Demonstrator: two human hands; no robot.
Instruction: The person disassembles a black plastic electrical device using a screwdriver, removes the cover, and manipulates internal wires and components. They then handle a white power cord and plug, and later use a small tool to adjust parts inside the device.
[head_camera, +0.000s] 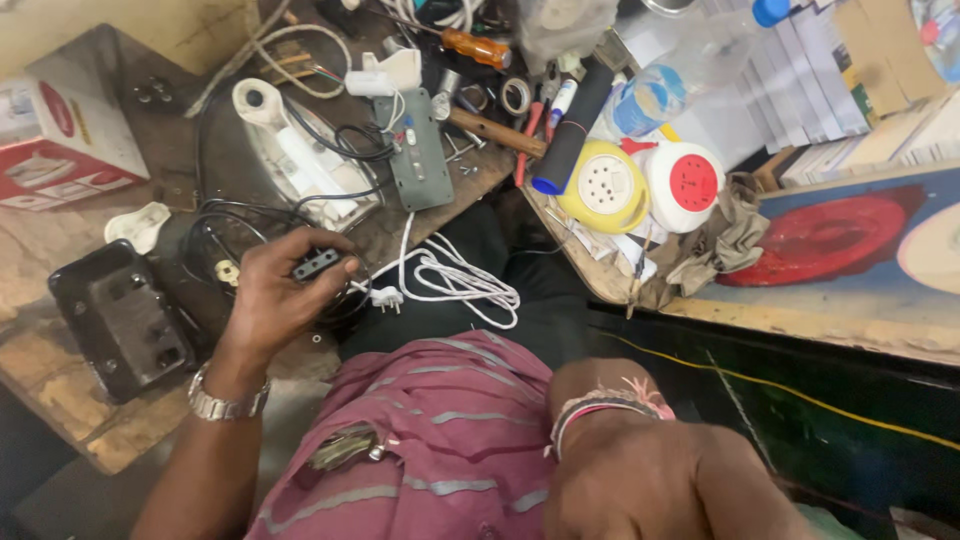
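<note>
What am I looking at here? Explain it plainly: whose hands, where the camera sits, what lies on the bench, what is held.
One picture, taken by a camera on a person's head, looking down at their own lap and hands. No machine is involved. The left hand, with a wristwatch, holds a small black part over a cluttered wooden bench. The right hand, wearing thread bracelets, rests low near the lap; whether it holds anything cannot be told. On the bench lie a black casing, a white iron, a grey power strip, a white cord, a screwdriver and yellow and red cable reels.
</note>
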